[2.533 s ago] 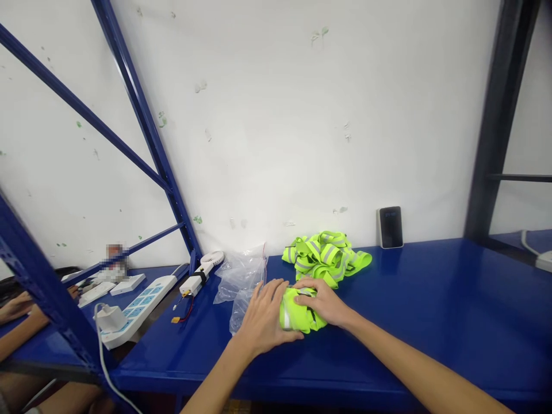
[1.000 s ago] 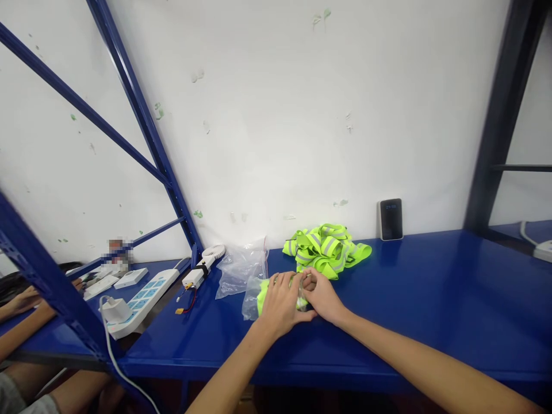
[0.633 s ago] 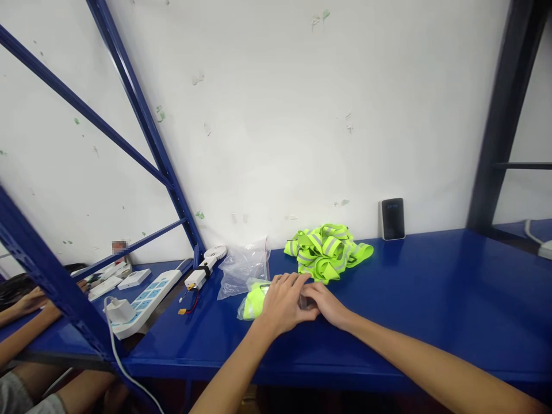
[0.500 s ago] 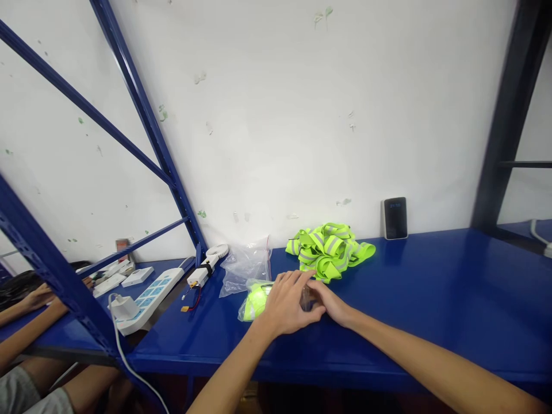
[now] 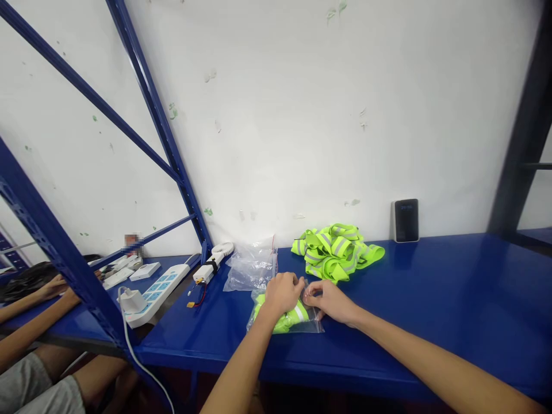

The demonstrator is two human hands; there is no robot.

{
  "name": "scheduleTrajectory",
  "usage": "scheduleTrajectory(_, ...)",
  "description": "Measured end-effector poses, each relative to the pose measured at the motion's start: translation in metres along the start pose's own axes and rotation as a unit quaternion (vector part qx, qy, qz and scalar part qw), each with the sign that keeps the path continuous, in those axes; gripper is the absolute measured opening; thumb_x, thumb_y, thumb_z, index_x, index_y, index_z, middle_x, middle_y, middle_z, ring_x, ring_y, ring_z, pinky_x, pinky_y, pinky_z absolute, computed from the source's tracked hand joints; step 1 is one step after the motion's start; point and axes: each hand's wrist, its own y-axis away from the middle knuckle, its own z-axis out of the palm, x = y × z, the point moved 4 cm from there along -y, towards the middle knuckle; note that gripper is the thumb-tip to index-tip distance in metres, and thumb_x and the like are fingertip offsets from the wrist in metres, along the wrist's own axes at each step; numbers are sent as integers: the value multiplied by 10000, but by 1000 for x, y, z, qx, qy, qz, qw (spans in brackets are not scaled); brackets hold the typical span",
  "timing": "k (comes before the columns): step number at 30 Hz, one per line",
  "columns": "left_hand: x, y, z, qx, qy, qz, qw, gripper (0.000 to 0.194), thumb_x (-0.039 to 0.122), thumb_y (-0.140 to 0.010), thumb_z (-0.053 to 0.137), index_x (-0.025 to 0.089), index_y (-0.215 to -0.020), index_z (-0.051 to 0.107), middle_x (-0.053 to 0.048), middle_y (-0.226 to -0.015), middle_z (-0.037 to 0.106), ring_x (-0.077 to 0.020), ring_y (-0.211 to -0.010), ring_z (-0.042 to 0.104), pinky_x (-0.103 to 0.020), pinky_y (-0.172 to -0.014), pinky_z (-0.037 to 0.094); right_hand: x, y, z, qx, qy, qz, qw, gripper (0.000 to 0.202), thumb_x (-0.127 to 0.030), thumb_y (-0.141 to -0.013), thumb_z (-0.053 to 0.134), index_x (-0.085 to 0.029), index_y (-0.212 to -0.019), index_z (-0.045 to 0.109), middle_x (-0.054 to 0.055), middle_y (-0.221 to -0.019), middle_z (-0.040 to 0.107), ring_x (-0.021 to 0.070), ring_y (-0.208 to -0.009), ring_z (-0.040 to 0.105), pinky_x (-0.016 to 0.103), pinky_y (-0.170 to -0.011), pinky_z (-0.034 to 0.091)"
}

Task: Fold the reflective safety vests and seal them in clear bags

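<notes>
A clear zip bag (image 5: 315,326) lies near the table's front edge, with a folded neon-yellow reflective garment (image 5: 288,322) inside it. My left hand (image 5: 282,293) rests over the bag, its fingers pinched on the plastic by the upper right corner. At the bag's right-hand edge, my right hand (image 5: 331,302) has thumb and fingers closed on the plastic. Behind both hands sits a loose heap of neon-yellow reflective straps or vests (image 5: 338,250). More clear plastic bags (image 5: 252,265) lie flat to the left of that heap.
A white power strip (image 5: 161,293) with a plugged-in charger (image 5: 133,300) stands left, beside a small fan (image 5: 223,249) and a white wired module (image 5: 208,269). Blue rack posts (image 5: 159,115) rise there. A dark-screened device (image 5: 406,220) leans on the wall. Another person's arms (image 5: 47,313) are far left.
My hands have drawn slightly apart from their cupped pose, and the bag's right edge now shows between and below them. The view has shifted a little to the left.
</notes>
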Motion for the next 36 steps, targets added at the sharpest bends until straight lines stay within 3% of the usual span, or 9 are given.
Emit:
scheduleTrajectory(3,-3,3,9,-10,-14,7,1000,565,547,-925,289,179,-793,696,-138,-835,703,-271,-827,656,-317,-703,415,1,0,-5,11,7,29,999,280,-343,-659,731,-172,-760,533,-64,-559,518,95,-433,528,174,-303,408)
scheduleTrajectory(7,-1,3,5,-16,-7,44,999,591,497,-954,217,184,-807,696,-140,-855,704,-265,-830,655,-311,-696,403,1,1,-11,0,16,86,996,267,-319,-695,713,-182,-729,486,-82,-477,503,55,-322,419,153,-254,289)
scheduleTrajectory(13,-5,-4,8,-50,47,81,994,315,329,-895,400,205,-842,685,-62,-839,713,-206,-791,641,-259,-651,376,7,-4,-13,-26,33,166,985,269,-231,-722,705,-192,-819,457,-81,-486,532,55,-319,416,154,-252,275)
scheduleTrajectory(16,-8,-8,11,-55,71,82,993,309,328,-894,397,209,-837,677,-43,-838,712,-188,-773,633,-251,-640,372,9,-7,-14,-24,33,180,983,398,-219,-726,710,-183,-1025,451,-88,-505,552,72,-333,441,163,-273,316)
scheduleTrajectory(19,-9,-9,11,-49,85,81,992,317,347,-899,396,201,-832,669,-44,-831,708,-181,-767,626,-247,-635,372,9,-9,-15,-38,35,181,982,384,-232,-718,716,-158,-1025,498,-74,-504,557,70,-329,430,170,-285,310)
scheduleTrajectory(24,-9,-6,10,-35,104,62,992,329,355,-898,395,181,-793,653,-60,-786,689,-181,-737,610,-254,-638,372,11,-14,-15,-61,32,166,984,218,-290,-667,745,-154,-704,579,-56,-477,517,38,-316,349,183,-303,235)
scheduleTrajectory(28,-8,-7,3,-4,150,-5,989,288,298,-876,402,173,-750,629,-62,-759,675,-182,-717,597,-262,-633,367,8,-16,-15,-42,-30,123,991,255,-345,-640,759,-155,-674,593,-77,-474,452,24,-359,277,185,-359,165)
scheduleTrajectory(32,-3,-10,-11,6,237,-65,969,258,252,-849,412,160,-700,601,-49,-725,653,-161,-683,568,-251,-605,365,-8,-14,-25,-6,-69,42,997,311,-431,-667,726,-142,-739,635,-29,-585,552,77,-507,450,200,-490,327)
scheduleTrajectory(36,5,-10,-11,-71,359,-37,930,235,338,-836,486,156,-709,564,15,-608,545,-110,-535,471,-230,-534,353,-22,-16,-37,10,82,6,997,224,-365,-714,681,-146,-753,649,1,-659,614,127,-612,518,229,-572,366)
